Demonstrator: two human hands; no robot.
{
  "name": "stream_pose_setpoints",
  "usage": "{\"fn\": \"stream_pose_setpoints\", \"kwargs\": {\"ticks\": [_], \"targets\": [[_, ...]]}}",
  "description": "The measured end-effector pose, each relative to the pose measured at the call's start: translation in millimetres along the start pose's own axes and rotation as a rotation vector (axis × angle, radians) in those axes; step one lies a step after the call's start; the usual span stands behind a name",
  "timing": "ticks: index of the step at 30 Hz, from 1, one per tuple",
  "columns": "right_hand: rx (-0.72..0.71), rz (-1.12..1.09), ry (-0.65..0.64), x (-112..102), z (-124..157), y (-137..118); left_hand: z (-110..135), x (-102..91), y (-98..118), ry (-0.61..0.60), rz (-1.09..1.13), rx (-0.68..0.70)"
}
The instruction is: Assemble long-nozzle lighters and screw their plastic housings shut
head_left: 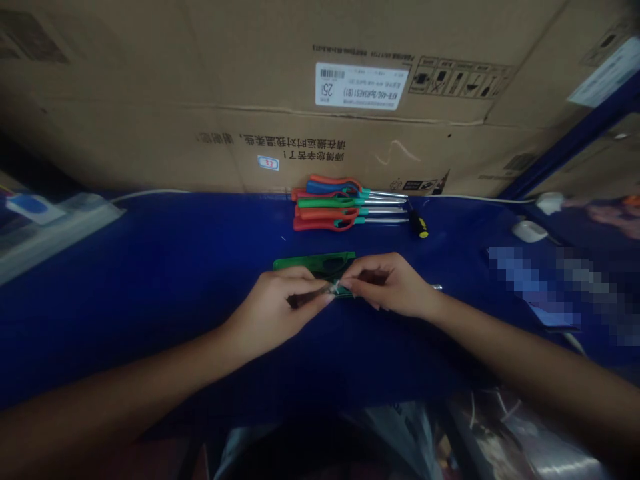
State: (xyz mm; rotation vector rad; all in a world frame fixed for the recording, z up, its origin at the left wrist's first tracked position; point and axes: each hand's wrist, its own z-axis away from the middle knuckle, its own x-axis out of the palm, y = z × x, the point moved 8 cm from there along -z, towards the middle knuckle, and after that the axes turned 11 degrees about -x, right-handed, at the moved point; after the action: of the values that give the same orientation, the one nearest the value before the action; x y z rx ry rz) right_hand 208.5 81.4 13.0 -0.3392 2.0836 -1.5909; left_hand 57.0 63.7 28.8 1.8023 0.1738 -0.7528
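My left hand (283, 300) and my right hand (387, 283) meet over the middle of a blue table (150, 280). Both are closed in a pinch on a green-handled lighter-like tool (320, 263) that lies flat under them. A small shiny part shows between the fingertips at the tool's middle. Its metal tip pokes out to the right of my right hand. Much of the tool is hidden by my fingers.
Behind it lies a pile of several similar tools (345, 203) with red, green and blue handles, plus a small black and yellow screwdriver (419, 225). Big cardboard boxes (320, 100) wall the table's back edge. A white tray (55, 223) sits far left; white objects (530, 231) far right.
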Motion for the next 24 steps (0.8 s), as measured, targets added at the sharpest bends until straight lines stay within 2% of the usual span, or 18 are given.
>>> {"fn": "stream_pose_setpoints", "kwargs": {"ticks": [12, 20, 24], "targets": [[-0.008, 0.0, 0.0, 1.0, 1.2, 2.4, 1.4, 1.9, 0.8, 0.026, 0.006, 0.013], [-0.079, 0.029, -0.005, 2.5, -0.4, -5.0, 1.0, 3.3, -0.5, 0.017, 0.0, 0.012], [-0.033, -0.001, -0.016, 1.4, -0.6, -2.1, 1.0, 1.7, 0.9, 0.029, 0.004, 0.006]]}}
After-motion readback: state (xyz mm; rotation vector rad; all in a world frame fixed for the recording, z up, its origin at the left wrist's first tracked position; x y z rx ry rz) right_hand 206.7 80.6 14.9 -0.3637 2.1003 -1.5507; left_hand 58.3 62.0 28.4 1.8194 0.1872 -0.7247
